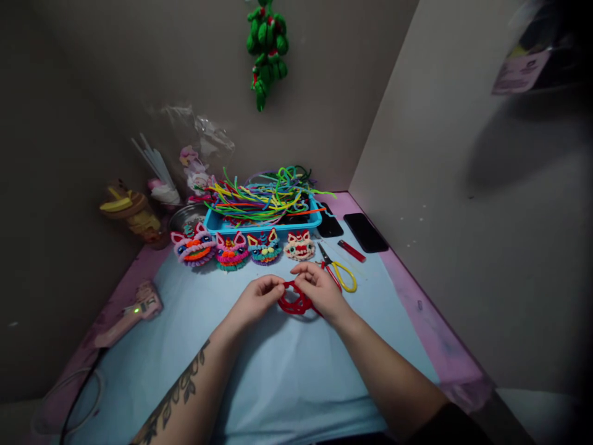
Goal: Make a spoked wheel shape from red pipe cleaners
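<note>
A red openwork piece bent from fuzzy pipe cleaners (294,304) is held a little above the blue cloth (296,377). My left hand (260,298) pinches its left edge between thumb and fingers. At its upper right, my right hand (319,287) is closed on the same piece, fingers curled over it. A red end sticks out below the right palm. Just beyond my right hand lie scissors (345,278) with one yellow and one red handle, partly hidden by that hand.
Several pipe-cleaner lion heads (231,252) stand in a row before a blue tray (259,230) heaped with coloured pipe cleaners (273,198). Two phones (365,232) and a red lighter (351,251) lie right. A pink glue gun (132,315) with a cord lies left. Walls enclose the table.
</note>
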